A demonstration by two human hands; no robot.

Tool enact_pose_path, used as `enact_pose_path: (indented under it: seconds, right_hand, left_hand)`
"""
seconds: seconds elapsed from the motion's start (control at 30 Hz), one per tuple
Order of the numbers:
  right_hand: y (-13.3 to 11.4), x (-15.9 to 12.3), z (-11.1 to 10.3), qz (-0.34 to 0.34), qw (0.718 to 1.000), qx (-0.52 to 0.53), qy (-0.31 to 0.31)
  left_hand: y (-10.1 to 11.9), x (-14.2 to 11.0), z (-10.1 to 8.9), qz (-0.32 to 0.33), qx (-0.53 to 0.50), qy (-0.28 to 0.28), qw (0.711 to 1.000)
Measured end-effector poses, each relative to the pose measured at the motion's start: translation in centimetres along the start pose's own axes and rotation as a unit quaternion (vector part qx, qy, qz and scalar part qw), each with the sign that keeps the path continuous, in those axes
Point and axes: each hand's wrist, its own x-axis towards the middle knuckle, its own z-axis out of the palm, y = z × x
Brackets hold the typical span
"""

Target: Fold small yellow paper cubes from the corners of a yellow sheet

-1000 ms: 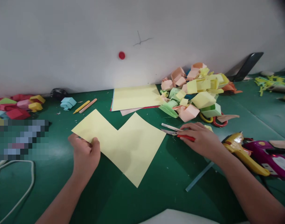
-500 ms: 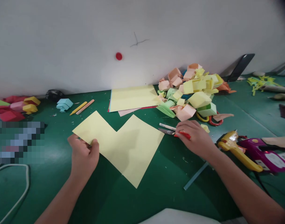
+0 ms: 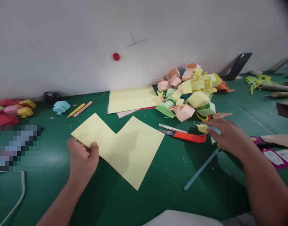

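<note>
At the table (image 3: 111, 197), yellow sheet (image 3: 127, 147) in left hand's grip (image 3: 84, 157), right hand (image 3: 230, 135) loose near red knife (image 3: 189, 137).

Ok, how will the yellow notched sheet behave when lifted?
The yellow notched sheet looks thin, so probably light. Held at one edge by the left hand, its far side may droop. Being notched, its two lobes could bend separately.

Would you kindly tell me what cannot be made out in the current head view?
In the head view:
Left hand: some fingertips, hidden beneath the notched yellow sheet.
Right hand: contact with the yellow scrap, too small to tell.
Purple device: partly behind the right forearm; labels too small to read.
White cable: cut off by the left edge.
</note>
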Motion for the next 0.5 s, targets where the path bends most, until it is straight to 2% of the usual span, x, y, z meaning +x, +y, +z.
enact_pose_path:
  seconds: [0.13, 0.27, 0.4, 0.5]
  right_hand:
    - [-0.8, -0.9, -0.8, -0.024, 0.999, -0.006, -0.031]
    - [-1.3, -1.5, -0.5, -0.041, 0.997, -0.02, -0.055]
    - [-0.2, -1.1, 0.4, -0.1, 0.991, 0.014, -0.092]
    - [1.2, -0.6, 1.1, -0.099, 0.991, 0.005, -0.093]
  left_hand:
    - [0.1, 0.0, 0.0, 0.005, 0.022, 0.003, 1.0]
    - [-0.1, 0.0, 0.0, 0.004, 0.027, -0.01, 1.0]
    - [-0.4, 0.0, 0.0, 0.006, 0.044, -0.002, 0.999]
    - [-0.2, 0.0, 0.0, 0.002, 0.049, 0.006, 0.999]
